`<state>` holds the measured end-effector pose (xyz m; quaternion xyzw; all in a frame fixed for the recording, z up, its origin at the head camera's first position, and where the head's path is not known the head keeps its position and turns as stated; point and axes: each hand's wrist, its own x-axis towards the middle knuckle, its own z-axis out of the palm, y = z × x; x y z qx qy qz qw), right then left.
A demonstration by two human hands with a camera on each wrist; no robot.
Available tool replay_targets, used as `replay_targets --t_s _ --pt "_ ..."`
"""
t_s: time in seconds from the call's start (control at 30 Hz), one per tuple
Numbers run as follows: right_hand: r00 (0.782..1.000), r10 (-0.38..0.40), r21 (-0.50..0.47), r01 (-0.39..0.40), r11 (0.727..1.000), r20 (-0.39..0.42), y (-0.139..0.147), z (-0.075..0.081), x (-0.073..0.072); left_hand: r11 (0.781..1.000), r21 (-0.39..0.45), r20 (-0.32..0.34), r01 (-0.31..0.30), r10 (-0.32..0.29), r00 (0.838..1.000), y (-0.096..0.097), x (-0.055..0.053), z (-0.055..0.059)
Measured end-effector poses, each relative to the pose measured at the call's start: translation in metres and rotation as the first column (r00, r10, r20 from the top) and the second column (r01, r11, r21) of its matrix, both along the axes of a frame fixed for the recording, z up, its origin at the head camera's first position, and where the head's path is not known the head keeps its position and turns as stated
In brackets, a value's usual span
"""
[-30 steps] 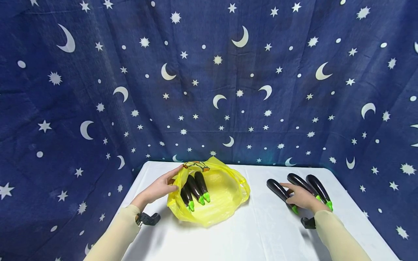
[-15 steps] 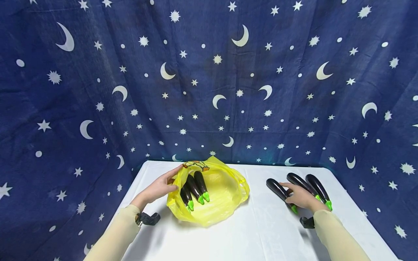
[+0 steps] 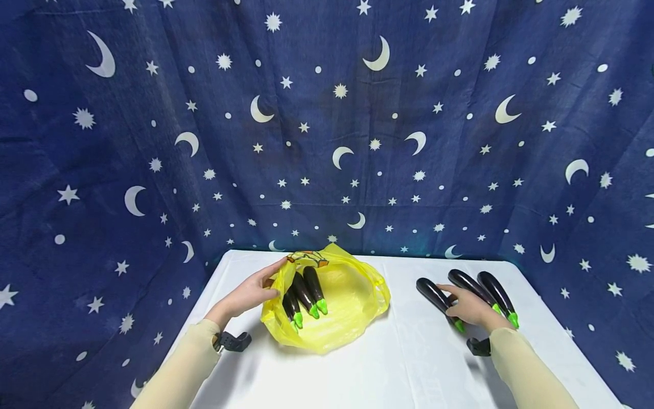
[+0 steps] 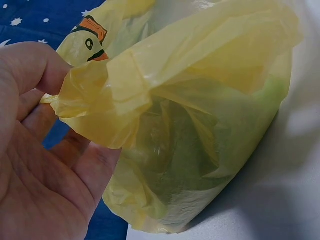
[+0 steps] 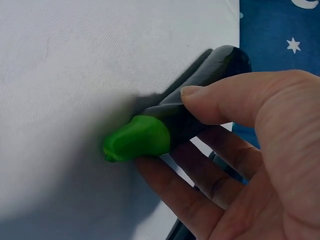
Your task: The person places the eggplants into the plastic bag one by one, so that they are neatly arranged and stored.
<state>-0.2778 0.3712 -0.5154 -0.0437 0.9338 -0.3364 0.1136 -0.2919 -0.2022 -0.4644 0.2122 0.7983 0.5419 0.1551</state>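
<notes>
My left hand pinches the left rim of a yellow plastic bag between thumb and fingers. The bag's mouth gapes toward me, and the left wrist view has the thin film bunched at the thumb. Inside lie three dark eggplants with bright green stem ends. On the right, my right hand holds another eggplant, thumb on one side and fingers on the other. The right wrist view shows its green cap close over the white cloth.
Two more eggplants lie side by side just right of my right hand. A white cloth covers the table. Behind it hangs a dark blue curtain with moons and stars. Each wrist wears a black camera mount.
Both hands keep their places on the bag and the eggplant. The head view has shifted very slightly; otherwise nothing visibly moves.
</notes>
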Motion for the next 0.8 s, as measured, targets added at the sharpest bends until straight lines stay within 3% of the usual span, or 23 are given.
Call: replay_targets --t_s 0.5,0.8 --pt "0.999 -0.014 -0.273 0.022 0.962 0.031 -0.006 0.018 0.009 1.000 -0.022 -0.014 0.009 -0.009 1.000 0.002 -0.002 -0.002" --pt "0.999 0.019 -0.416 0.003 0.909 0.050 -0.014 0.025 0.005 1.000 -0.018 -0.022 0.025 -0.025 0.999 0.003 -0.002 -0.002"
